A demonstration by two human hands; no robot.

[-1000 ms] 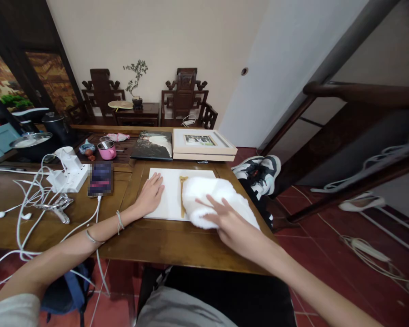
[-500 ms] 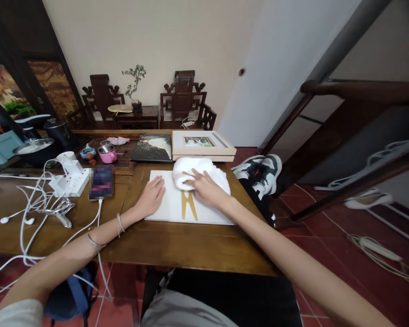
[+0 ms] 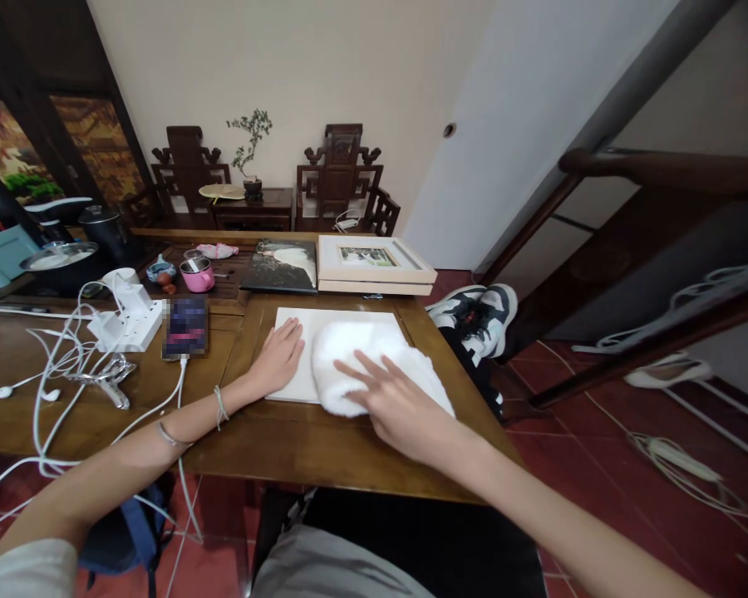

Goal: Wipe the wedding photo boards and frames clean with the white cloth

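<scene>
A white board [image 3: 297, 384] lies flat on the brown wooden table [image 3: 324, 457]. My left hand [image 3: 279, 355] rests on its left part, palm down with the fingers stretched out. A fluffy white cloth [image 3: 342, 349] covers the middle and right of the board and hangs over its near edge. On top of the cloth lies my right hand [image 3: 390, 399], its fingers spread and pressing down. The cloth hides the gold shape on the board.
Behind the board are a dark picture panel [image 3: 280, 266] and a stack of light frames [image 3: 374, 264]. To the left are a phone [image 3: 185, 328], a power strip [image 3: 138, 325], tangled white cables and a pink cup [image 3: 198, 274]. Shoes [image 3: 479, 316] show beyond the right edge.
My right hand and the white cloth have moved toward me and slightly right, now over the gold shape. My left hand has stayed on the board.
</scene>
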